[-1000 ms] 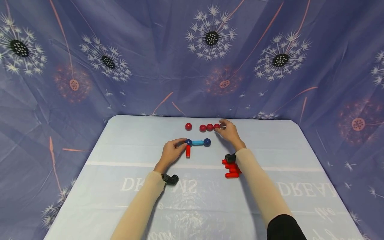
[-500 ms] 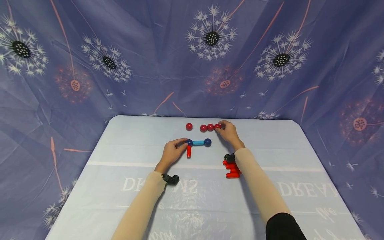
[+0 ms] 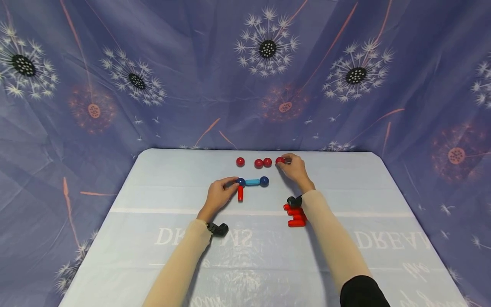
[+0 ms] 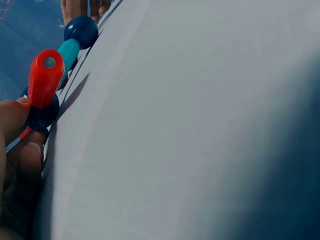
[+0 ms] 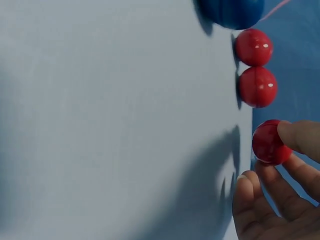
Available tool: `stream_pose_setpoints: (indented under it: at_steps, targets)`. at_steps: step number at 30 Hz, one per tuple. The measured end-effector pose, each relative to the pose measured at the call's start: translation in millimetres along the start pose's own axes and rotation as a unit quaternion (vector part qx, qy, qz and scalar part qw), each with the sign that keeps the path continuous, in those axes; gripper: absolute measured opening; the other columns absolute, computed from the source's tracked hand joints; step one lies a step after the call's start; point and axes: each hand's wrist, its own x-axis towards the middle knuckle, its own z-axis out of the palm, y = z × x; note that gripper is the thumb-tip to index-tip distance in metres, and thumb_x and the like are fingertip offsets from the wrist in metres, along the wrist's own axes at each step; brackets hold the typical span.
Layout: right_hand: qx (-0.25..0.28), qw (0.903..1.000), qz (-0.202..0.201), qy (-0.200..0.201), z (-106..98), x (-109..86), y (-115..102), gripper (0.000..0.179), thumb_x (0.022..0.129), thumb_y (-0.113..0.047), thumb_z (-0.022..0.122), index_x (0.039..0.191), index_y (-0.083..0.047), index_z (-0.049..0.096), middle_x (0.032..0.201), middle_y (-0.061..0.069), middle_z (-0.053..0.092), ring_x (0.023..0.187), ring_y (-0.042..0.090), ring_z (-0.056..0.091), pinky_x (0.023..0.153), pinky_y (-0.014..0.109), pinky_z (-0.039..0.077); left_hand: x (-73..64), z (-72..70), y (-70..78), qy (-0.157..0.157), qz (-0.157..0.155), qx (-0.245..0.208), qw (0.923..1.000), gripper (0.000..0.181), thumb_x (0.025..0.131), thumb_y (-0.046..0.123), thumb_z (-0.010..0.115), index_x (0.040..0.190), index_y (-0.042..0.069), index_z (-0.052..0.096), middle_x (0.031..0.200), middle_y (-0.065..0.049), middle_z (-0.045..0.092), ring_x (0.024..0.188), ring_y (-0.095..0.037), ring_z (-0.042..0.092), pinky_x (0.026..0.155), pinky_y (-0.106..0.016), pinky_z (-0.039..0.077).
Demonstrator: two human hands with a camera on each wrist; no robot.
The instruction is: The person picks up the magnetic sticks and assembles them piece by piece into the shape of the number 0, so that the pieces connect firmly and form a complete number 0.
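Observation:
My left hand (image 3: pixel 219 195) pinches a dark blue ball (image 3: pixel 241 181) between thumb and fingers. From that ball a light blue rod (image 3: pixel 252 182) runs right to a second dark blue ball (image 3: pixel 264 181). A red rod (image 3: pixel 240 194) also joins the held ball, its free end toward me; the left wrist view shows a silvery disc in that end. At the back, my right hand (image 3: pixel 296 169) pinches a red ball (image 5: pixel 271 142) between thumb and fingers. Two touching red balls (image 5: pixel 257 86) stand beside it with a gap between.
Another red ball (image 3: pixel 240 161) stands alone at the back, left of the pair. Several red rods (image 3: pixel 296 223) lie in a pile near my right wrist, partly hidden by it. The white table (image 3: pixel 161 264) ends at a patterned purple cloth (image 3: pixel 192 85) behind.
The right hand has drawn its red ball slightly right, away from the row of red balls, opening a gap. The left hand and the joined pieces have stayed in place.

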Motion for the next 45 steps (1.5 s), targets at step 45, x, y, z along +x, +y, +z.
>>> stream_pose_setpoints:
  at_steps: [45]
  targets:
    - [0.112,0.9917,-0.058,-0.023,47,-107.8,-46,0.034,0.095,-0.019,0.076,0.126,-0.008,0.07,0.114,0.011,0.074,0.104,0.027,0.071,0.078,0.031,0.058,-0.3,0.4,-0.6,0.004,-0.005,0.006,1.0,0.03,0.099,0.026,0.071,0.127,0.016,0.075,0.073,-0.003,0.058,0.055,-0.011,0.04,0.055,-0.024,0.032]
